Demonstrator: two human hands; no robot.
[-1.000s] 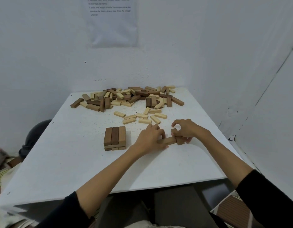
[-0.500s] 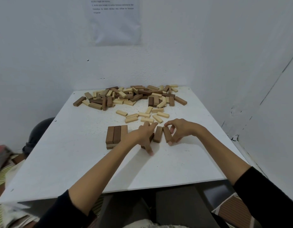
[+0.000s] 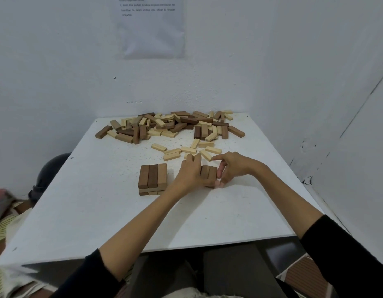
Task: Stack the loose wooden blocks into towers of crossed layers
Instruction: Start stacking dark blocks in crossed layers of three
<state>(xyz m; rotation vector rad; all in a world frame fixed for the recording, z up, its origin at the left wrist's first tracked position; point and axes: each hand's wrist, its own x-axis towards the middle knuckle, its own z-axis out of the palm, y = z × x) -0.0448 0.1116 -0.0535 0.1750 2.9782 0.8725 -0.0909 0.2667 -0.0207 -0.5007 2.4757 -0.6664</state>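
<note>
Row now closed up betw. L hand (grip flat, pressing) & R hand (grip curled on it); 1 tower low, 2nd just begun, pile left.

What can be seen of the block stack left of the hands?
The block stack is a low wooden tower on the white table. Its top layer is three long blocks side by side, pointing away from the camera: two dark brown, one lighter at right. Crossed lower layers show at its front. The left hand is close beside it; contact unclear.
</note>
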